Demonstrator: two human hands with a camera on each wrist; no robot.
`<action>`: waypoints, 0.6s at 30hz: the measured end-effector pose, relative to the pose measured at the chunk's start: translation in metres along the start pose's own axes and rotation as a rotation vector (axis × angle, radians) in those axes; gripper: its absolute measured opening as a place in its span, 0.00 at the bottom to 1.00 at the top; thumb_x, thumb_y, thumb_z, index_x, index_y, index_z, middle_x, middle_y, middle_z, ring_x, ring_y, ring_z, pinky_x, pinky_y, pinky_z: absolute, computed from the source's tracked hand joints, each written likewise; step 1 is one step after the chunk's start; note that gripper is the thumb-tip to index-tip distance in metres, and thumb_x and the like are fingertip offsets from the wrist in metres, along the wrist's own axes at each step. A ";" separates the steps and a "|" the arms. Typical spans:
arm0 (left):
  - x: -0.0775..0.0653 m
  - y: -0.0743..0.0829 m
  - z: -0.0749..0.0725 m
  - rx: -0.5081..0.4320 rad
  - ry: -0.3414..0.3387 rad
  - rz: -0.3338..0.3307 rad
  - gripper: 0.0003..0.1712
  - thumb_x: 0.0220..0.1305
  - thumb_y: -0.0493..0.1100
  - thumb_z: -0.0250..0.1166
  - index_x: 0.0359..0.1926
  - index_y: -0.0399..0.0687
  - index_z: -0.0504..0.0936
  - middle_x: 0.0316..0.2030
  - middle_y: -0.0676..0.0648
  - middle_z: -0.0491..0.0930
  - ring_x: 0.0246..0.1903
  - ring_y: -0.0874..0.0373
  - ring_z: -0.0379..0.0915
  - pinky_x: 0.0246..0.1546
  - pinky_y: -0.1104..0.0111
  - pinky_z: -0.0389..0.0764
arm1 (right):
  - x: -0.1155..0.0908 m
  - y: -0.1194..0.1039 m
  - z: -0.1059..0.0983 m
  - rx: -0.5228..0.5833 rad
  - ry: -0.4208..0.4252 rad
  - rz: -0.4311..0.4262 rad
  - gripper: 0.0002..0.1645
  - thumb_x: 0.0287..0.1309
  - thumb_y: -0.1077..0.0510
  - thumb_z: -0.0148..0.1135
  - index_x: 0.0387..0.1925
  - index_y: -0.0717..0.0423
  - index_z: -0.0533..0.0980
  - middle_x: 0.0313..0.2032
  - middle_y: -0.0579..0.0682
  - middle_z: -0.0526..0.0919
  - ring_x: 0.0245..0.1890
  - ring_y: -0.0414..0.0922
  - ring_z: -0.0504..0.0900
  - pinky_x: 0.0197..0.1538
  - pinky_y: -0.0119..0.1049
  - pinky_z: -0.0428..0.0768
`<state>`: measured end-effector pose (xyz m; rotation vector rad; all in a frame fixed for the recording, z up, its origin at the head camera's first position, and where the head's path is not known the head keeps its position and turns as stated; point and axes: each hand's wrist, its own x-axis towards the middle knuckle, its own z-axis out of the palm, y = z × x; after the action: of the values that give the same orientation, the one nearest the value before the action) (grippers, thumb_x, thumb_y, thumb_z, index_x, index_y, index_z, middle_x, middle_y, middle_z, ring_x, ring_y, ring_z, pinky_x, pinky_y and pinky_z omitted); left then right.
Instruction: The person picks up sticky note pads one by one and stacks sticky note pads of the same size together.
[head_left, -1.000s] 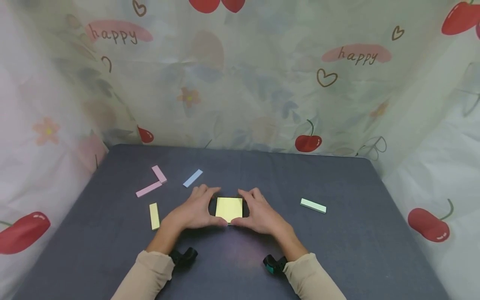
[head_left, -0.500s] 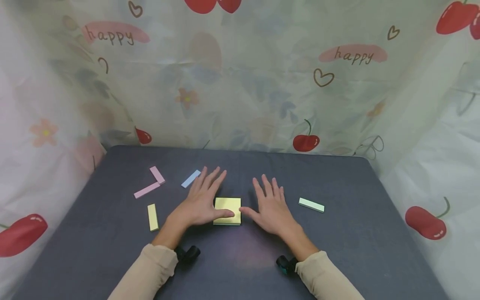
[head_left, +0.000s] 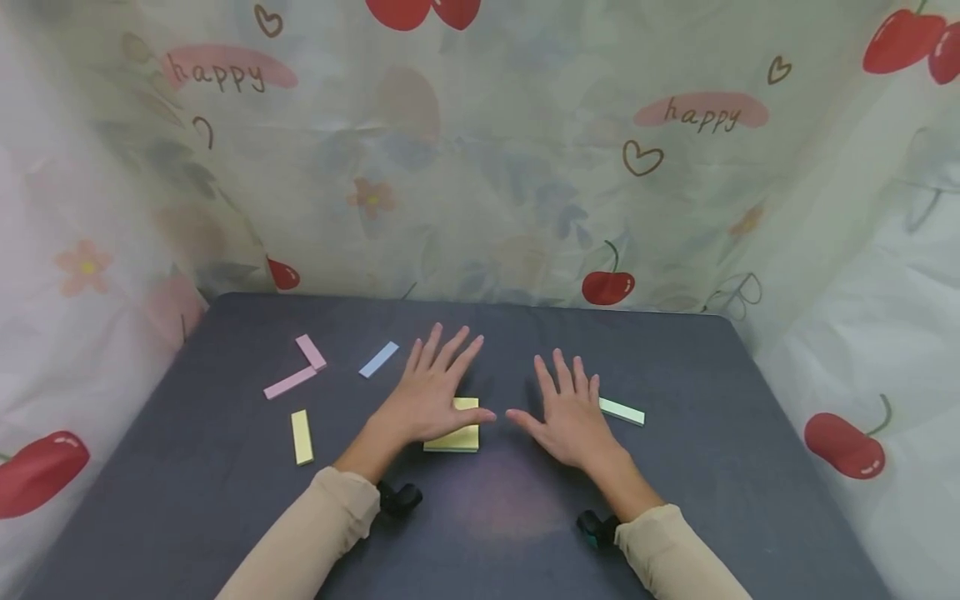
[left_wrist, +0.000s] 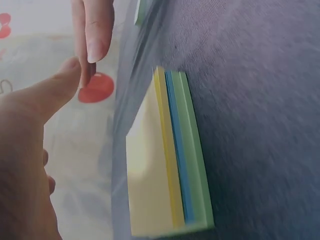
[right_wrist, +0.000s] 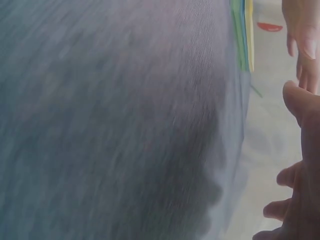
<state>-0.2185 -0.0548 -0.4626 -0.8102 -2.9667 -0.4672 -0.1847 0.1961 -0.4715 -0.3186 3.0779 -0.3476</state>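
Observation:
A square pad of sticky notes (head_left: 456, 439) lies on the dark grey table (head_left: 675, 500); the left wrist view shows its yellow, blue and green layers (left_wrist: 175, 165). My left hand (head_left: 431, 392) is over the pad's far left part, fingers straight and spread, holding nothing. Whether it touches the pad I cannot tell. To the right of the pad is my right hand (head_left: 570, 412), also with spread fingers, and its thumb points at the pad. The pad's edge (right_wrist: 242, 30) appears at the top of the right wrist view.
A pale green strip (head_left: 621, 411) lies just right of my right hand's fingers. To the left lie a blue strip (head_left: 378, 359), two pink strips (head_left: 289, 382) in an L shape, and a yellow strip (head_left: 302, 437). A cherry-print curtain (head_left: 480, 167) encloses the table.
Both hands let go of the pad, which they had framed with fingers and thumbs. Their fingers straightened and spread; the right hand slid away to the right, the left moved forward over the pad.

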 end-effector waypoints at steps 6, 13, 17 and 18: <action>0.014 0.018 0.000 -0.006 -0.038 0.022 0.61 0.60 0.82 0.54 0.83 0.64 0.39 0.83 0.50 0.38 0.82 0.40 0.24 0.77 0.37 0.41 | -0.008 0.019 -0.005 0.002 -0.002 0.042 0.60 0.64 0.22 0.52 0.82 0.51 0.45 0.82 0.62 0.43 0.81 0.69 0.42 0.75 0.73 0.45; 0.033 0.039 0.004 0.004 -0.049 0.049 0.60 0.61 0.83 0.52 0.83 0.65 0.38 0.83 0.51 0.40 0.82 0.41 0.27 0.78 0.39 0.42 | -0.017 0.044 -0.010 -0.006 0.006 0.081 0.61 0.64 0.23 0.52 0.82 0.54 0.46 0.81 0.65 0.44 0.80 0.70 0.43 0.73 0.75 0.45; 0.043 0.052 0.007 -0.004 -0.076 0.058 0.59 0.62 0.82 0.52 0.83 0.66 0.38 0.83 0.51 0.40 0.83 0.42 0.27 0.79 0.40 0.42 | -0.022 0.058 -0.015 -0.004 0.013 0.108 0.61 0.64 0.23 0.53 0.81 0.56 0.47 0.80 0.67 0.44 0.79 0.72 0.43 0.72 0.77 0.45; 0.046 0.056 0.007 -0.012 -0.083 0.058 0.59 0.62 0.82 0.53 0.83 0.66 0.39 0.83 0.51 0.40 0.83 0.42 0.27 0.79 0.40 0.42 | -0.024 0.062 -0.016 -0.004 0.015 0.116 0.61 0.64 0.23 0.53 0.81 0.56 0.47 0.80 0.68 0.44 0.79 0.72 0.43 0.72 0.77 0.45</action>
<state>-0.2297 0.0155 -0.4493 -0.9374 -3.0081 -0.4605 -0.1746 0.2633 -0.4697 -0.1375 3.0943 -0.3413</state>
